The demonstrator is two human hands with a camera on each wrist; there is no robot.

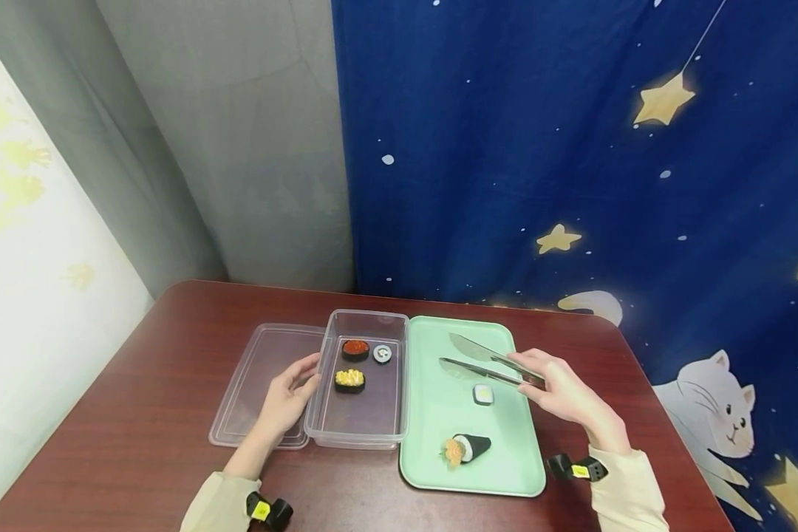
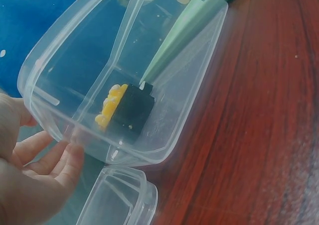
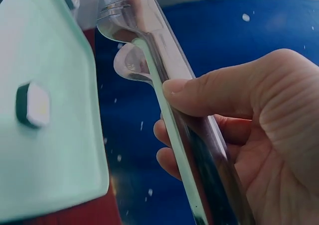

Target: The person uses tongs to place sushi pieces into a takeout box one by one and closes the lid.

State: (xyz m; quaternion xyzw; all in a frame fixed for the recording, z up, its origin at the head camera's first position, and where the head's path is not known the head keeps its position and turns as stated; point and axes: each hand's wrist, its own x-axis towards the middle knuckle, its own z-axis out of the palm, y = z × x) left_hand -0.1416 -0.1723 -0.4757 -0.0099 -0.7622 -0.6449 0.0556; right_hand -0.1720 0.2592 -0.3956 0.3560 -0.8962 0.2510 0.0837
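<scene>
My right hand grips a pair of metal tongs, thumb on one arm and fingers on the other. The tongs' arms stand apart over the green tray, with nothing between their tips. Just in front of them a small white sushi roll sits on the tray. Nearer to me lies a hand roll in dark wrap. The fingertips of my left hand touch the left wall of a clear plastic container. Inside it are a corn-topped sushi, a red roe sushi and a small round roll.
A clear lid lies flat on the brown table, left of the container and partly under it. The container and the tray stand side by side. Behind the table hang a grey curtain and a blue starry one.
</scene>
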